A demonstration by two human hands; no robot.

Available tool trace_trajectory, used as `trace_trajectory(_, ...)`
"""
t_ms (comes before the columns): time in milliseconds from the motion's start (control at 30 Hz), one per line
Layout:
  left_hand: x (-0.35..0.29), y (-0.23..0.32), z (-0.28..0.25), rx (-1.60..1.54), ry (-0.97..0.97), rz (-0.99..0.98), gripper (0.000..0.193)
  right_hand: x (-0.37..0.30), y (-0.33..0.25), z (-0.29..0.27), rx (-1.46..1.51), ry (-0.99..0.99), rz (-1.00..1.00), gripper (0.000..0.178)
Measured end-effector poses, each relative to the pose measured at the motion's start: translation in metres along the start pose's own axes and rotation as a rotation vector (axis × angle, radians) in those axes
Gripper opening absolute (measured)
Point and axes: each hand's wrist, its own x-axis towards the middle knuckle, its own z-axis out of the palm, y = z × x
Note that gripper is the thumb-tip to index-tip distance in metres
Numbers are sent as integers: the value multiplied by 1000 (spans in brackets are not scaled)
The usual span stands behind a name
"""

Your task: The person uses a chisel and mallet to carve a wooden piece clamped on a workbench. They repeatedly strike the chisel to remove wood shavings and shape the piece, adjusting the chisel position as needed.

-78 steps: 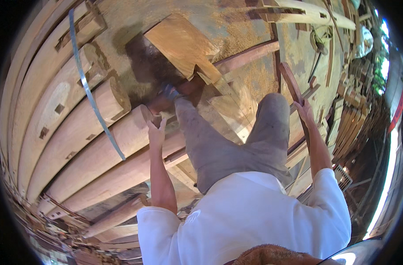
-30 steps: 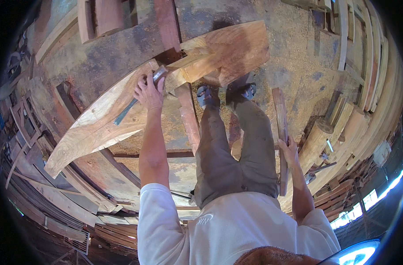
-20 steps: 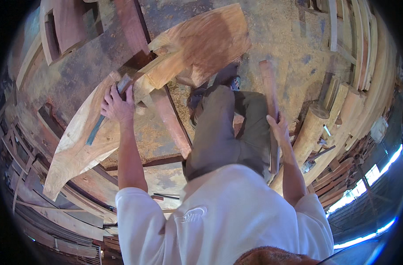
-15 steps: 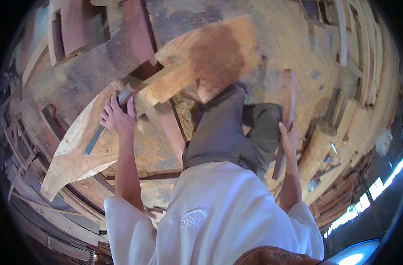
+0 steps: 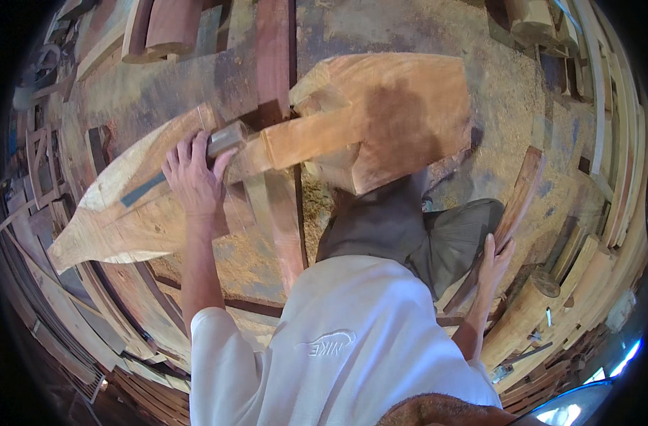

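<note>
So the chisel-like tool [image 5: 226, 138] sits at ten o'clock, over the leaf-shaped slab [image 5: 100, 234] at nine, its blue-grey blade slanting down toward the slab's narrow end; can't tell if it's touching the wood or just above. The left hand [image 5: 196, 174] has it gripped, thumb and fingers around the handle, and imo the edge pointing away from the wrist is what you want, with a firm but not tense hold. At three o'clock the right hand [image 5: 494, 259] is closed around a wooden bar [image 5: 520, 195], squared and reddish brown, tilted toward two. I'd leave its long end free and clear of the knee like that. The slab's streaky cream and tan, curved along its edges. Between one and two there's a chunky angular block [image 5: 423, 106], warm orange with smooth-looking faces, its narrow tongue reaching toward the slab; whether they're joined I honestly can't say. Further out, a reddish beam [image 5: 274, 57] near twelve, sawdust dulling the mottled floor [image 5: 508, 106], and a round-ended log [image 5: 526, 305] at four.
</note>
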Motion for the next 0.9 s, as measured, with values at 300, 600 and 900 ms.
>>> trace_trajectory(300,67,144,-68,-554,306,490,36,30,0,-13,219,-69,-89,49)
trace_trajectory(600,102,280,-28,-1045,358,534,46,35,-9,-36,290,62,-160,38)
trace_trajectory(900,111,242,29,-1075,599,319,51,39,-121,-93,642,87,-360,48)
